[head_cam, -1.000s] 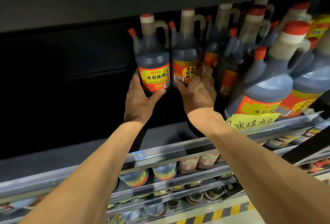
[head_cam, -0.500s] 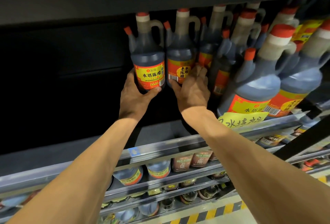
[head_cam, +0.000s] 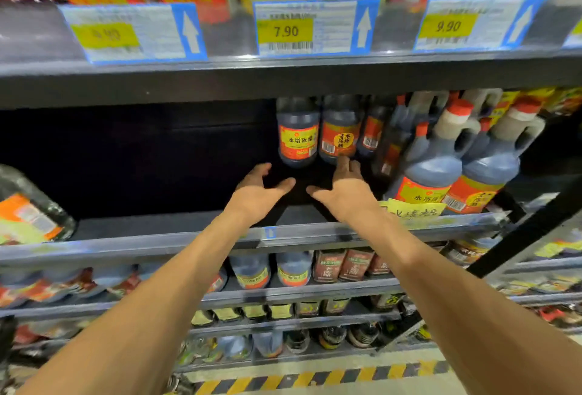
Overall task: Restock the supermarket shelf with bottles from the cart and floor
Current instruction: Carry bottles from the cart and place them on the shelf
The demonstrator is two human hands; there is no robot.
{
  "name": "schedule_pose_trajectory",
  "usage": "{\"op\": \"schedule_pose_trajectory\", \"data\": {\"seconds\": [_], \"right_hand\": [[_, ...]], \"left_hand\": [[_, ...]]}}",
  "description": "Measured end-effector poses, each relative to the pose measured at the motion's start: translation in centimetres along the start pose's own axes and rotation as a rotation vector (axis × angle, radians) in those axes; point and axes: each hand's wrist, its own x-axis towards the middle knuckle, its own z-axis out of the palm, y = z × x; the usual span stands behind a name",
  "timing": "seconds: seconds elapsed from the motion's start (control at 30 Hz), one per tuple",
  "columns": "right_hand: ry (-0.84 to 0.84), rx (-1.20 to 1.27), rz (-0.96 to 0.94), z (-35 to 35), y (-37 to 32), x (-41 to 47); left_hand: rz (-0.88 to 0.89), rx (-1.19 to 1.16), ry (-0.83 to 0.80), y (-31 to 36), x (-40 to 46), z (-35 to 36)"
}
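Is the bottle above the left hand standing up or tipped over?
Standing up. The bottle sits straight on the shelf with its label level, and the left hand is open below it, not touching.

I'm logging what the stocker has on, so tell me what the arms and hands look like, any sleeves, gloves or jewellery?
Both forearms are bare up to the frame edge: no sleeves show. The left hand and right hand wear no gloves, and no watch, bracelet or ring is visible.
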Motion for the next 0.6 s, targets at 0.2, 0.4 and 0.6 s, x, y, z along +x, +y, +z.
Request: {"op": "schedule_pose_trajectory", "data": {"seconds": [0.2,0.4,0.6], "right_hand": [[-0.04,-0.122,-0.261,0.1,-5.6,-6.7],[-0.071,-0.369,-0.766,2.8,-13.4,-12.0],[-0.125,-0.476,-1.069,8.0,-22.3,-17.7]], "left_hand": [[0.184,0.303,0.217,0.8,-9.4,-6.8],[0.072,0.581,0.442,-7.3,-18.6,-13.7],[-0.2,0.597,0.573,-15.7,-28.9,-20.6]]}}
